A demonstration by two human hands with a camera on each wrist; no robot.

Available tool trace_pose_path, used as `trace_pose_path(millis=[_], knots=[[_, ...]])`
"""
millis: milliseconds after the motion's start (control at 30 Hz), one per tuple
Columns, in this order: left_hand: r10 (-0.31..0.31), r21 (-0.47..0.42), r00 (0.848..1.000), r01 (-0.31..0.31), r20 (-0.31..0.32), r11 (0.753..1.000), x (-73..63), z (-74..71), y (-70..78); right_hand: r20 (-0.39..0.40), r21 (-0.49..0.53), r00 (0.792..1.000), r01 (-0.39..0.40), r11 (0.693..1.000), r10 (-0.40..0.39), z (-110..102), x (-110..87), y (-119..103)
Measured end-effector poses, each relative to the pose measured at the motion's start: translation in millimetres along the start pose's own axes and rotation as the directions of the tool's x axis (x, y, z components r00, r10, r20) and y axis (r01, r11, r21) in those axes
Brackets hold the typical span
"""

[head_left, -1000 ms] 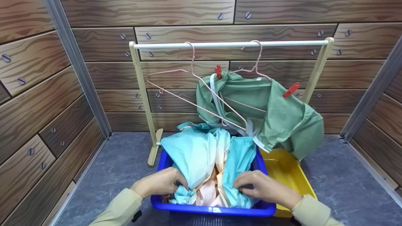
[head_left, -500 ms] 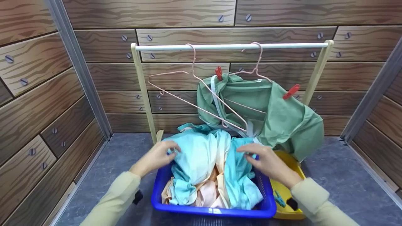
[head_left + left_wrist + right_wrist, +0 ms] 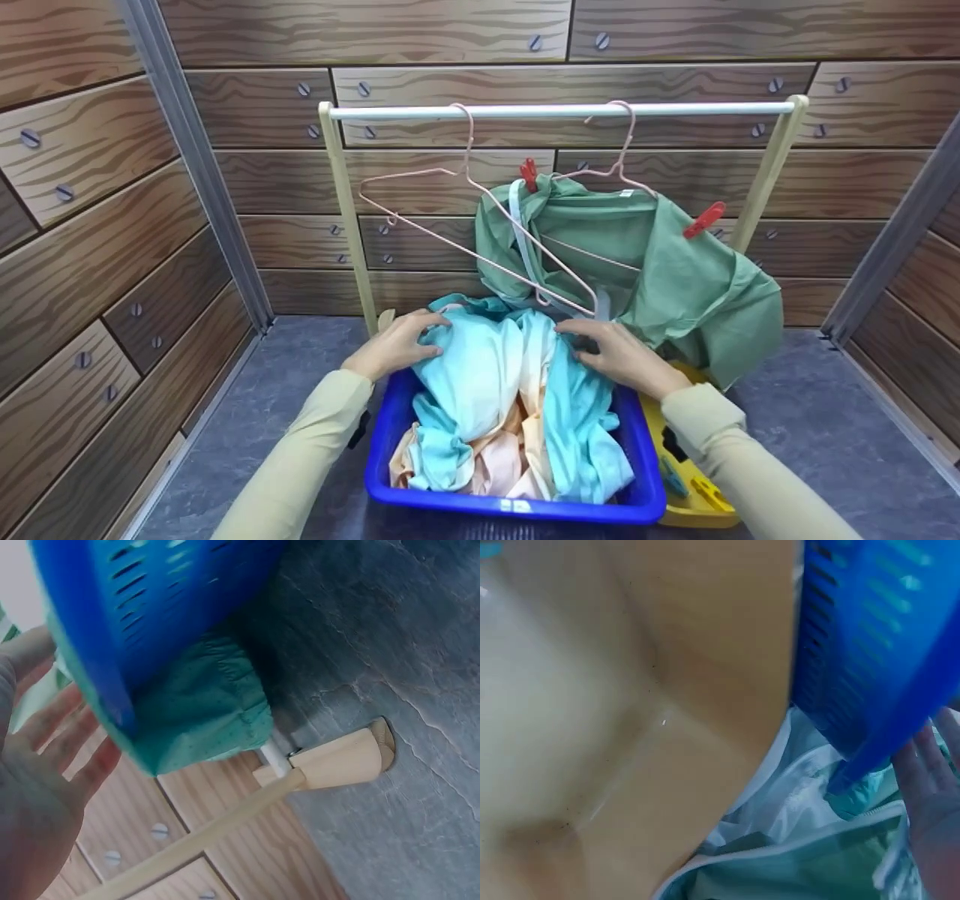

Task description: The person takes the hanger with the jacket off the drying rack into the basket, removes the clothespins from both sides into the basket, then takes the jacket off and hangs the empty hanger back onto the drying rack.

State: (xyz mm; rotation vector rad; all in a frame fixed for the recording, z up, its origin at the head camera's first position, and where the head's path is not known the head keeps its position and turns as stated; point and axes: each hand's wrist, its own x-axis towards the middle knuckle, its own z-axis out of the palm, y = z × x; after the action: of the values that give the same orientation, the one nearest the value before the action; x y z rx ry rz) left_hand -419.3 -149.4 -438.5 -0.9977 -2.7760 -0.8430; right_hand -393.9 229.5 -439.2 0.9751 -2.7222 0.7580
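A turquoise and white garment [image 3: 480,375] lies heaped in a blue plastic basket [image 3: 517,510], with peach and pale pink cloth [image 3: 499,461] showing beneath it. My left hand [image 3: 395,346] is at the heap's far left, fingertips right at the cloth. In the left wrist view its fingers [image 3: 64,724] are spread beside the basket corner, where turquoise cloth [image 3: 202,712] hangs over the rim. On the far right, my right hand [image 3: 619,354] touches the garment with extended fingers. The right wrist view shows that hand's fingers [image 3: 926,761] loosely straight by the basket rim.
Behind the basket stands a rack with a white bar [image 3: 555,112]. A bare pink hanger [image 3: 480,225] hangs from it, beside a green garment [image 3: 682,277] held by red clothespins [image 3: 705,220]. A yellow tray [image 3: 705,517] with clothespins [image 3: 709,491] sits at the right.
Both hands have let go of the cloth near the basket's front and moved away to the heap's far side. The turquoise cloth now lies looser at the front, and clothespins show in the yellow tray.
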Motion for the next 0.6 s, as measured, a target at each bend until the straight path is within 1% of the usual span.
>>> trace_pose_path(millis=[100, 133, 300, 400, 500, 600], knots=[[0.015, 0.075, 1.000, -0.014, -0.006, 0.997, 6.2, 5.0, 0.0, 0.003, -0.029, 1.000, 0.017, 0.999, -0.017, 4, 6.7, 3], [0.017, 0.100, 1.000, -0.016, -0.005, 0.995, 8.0, 6.1, 0.8, 0.004, -0.038, 1.000, 0.011, 0.999, -0.011, 5, 8.9, 3], [0.025, 0.206, 0.999, -0.031, 0.030, 0.978, 17.3, 11.3, 5.7, 0.010, -0.080, 1.000, 0.008, 0.997, -0.007, 10, 16.7, 1], [0.034, 0.260, 0.999, -0.044, 0.043, 0.965, 21.6, 14.1, 6.7, 0.030, -0.082, 1.000, 0.007, 0.997, -0.005, 11, 20.0, 0], [0.057, 0.288, 0.998, -0.064, 0.032, 0.955, 25.0, 16.6, 5.5, 0.052, -0.087, 0.999, -0.001, 0.996, 0.006, 12, 21.7, 1], [0.066, 0.287, 0.998, -0.065, 0.004, 0.956, 27.8, 18.3, 4.0, 0.068, -0.105, 0.997, -0.025, 0.994, 0.033, 11, 22.0, 1]])
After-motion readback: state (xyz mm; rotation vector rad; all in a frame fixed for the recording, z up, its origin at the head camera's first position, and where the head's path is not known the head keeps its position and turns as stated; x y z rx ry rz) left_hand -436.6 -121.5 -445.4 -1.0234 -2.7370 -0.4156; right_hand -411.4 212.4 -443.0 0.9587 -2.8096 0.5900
